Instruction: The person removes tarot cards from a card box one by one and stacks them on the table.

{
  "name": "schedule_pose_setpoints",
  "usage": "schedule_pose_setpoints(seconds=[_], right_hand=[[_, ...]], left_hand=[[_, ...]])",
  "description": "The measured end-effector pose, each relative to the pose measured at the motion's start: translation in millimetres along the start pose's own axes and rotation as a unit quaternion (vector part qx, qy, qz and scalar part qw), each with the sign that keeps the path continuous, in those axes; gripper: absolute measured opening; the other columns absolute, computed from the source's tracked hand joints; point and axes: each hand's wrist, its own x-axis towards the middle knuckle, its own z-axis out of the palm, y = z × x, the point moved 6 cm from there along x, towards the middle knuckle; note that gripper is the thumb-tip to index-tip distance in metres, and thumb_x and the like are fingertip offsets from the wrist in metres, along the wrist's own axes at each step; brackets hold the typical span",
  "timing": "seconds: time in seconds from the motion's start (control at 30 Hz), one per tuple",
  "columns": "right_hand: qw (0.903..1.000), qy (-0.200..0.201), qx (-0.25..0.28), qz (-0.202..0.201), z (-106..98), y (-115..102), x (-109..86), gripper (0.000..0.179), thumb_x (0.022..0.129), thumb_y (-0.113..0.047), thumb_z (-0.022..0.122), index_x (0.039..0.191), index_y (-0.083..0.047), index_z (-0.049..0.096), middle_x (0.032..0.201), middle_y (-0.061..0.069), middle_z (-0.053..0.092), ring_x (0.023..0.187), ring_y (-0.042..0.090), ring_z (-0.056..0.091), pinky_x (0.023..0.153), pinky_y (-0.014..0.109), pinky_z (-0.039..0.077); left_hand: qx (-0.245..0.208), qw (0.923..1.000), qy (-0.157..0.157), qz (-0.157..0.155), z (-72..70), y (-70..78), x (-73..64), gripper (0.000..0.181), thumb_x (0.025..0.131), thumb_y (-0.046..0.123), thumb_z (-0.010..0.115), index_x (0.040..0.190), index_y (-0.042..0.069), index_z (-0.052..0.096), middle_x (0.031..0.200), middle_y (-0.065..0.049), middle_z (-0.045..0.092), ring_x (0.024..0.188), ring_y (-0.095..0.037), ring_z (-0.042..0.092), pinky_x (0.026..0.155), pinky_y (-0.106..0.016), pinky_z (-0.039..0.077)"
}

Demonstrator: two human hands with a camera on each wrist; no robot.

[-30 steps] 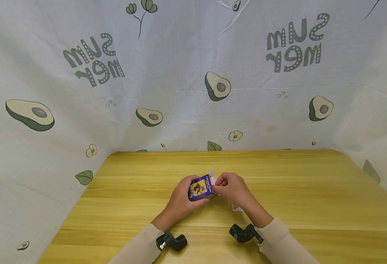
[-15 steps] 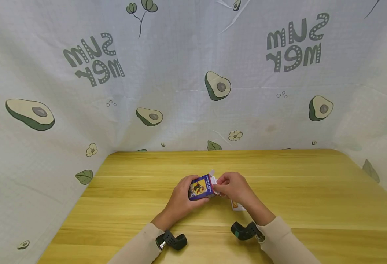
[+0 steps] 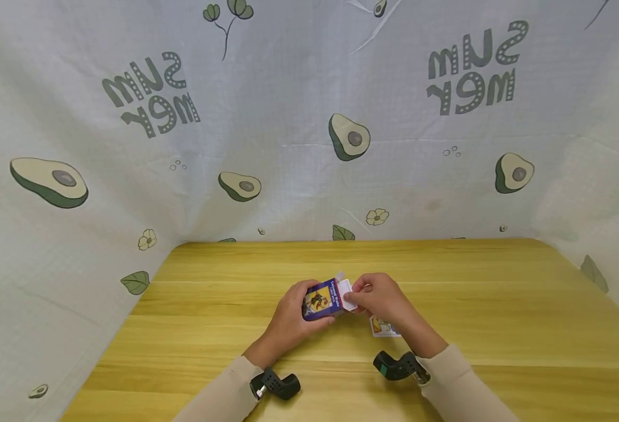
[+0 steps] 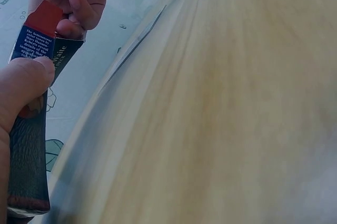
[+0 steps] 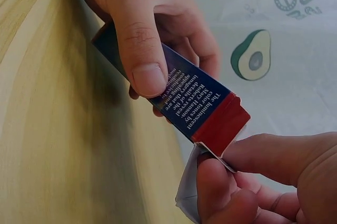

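The box (image 3: 322, 302) was blue with a yellow panel (image 3: 317, 299) and red flap (image 4: 45, 18); the surface (image 3: 209, 328), yellow wood-grained; the cloth (image 3: 288, 88) beyond its far edge, avocado-patterned white.

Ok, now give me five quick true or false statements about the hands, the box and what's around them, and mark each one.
1. The left hand holds the box. True.
2. The box is closed at both ends. False: one end is open, with a red flap sticking out.
3. The right hand is at the box's open end. True.
4. A picture card lies on the table, partly hidden by the right arm. True.
5. The cloth behind the table is printed with bananas. False: it shows avocados, leaves and flowers.
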Motion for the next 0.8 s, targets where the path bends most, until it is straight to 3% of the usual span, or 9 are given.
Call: schedule_pose_setpoints(seconds=[0.3,0.57,0.8], right_hand=[[0.9998,-0.009,0.009,0.018,-4,0,-1.6,0.017,0.087,-0.014,0.071,0.092,-0.003,0.059,0.07,0.006,0.068,0.057,0.024,0.062,0.051,0.031,0.049],[0.9989,-0.02,0.009,0.04,-10,0,-3.7,0.017,0.089,-0.015,0.068,0.096,-0.005,0.056,0.067,0.006,0.068,0.048,0.019,0.056,0.041,0.023,0.033],[0.9994,-0.015,0.01,0.029,-15,-2,-5.4,0.018,0.089,-0.013,0.068,0.097,-0.003,0.055,0.072,0.007,0.069,0.052,0.024,0.06,0.045,0.026,0.043]], left_hand=[[0.001,1.0,-0.002,-0.003,-0.3,1.2,0.7,0.072,0.077,0.045,0.079,0.133,0.012,0.048,0.125,0.0,0.055,0.107,-0.013,0.052,0.092,-0.036,0.047],[0.0,1.0,0.001,0.001,-0.4,0.7,0.4,0.071,0.078,0.046,0.078,0.133,0.013,0.048,0.125,0.0,0.055,0.106,-0.013,0.052,0.091,-0.036,0.047],[-0.001,1.0,0.002,0.003,0.2,-0.2,0.3,0.072,0.078,0.047,0.078,0.133,0.012,0.048,0.126,0.001,0.055,0.107,-0.012,0.052,0.091,-0.035,0.047]])
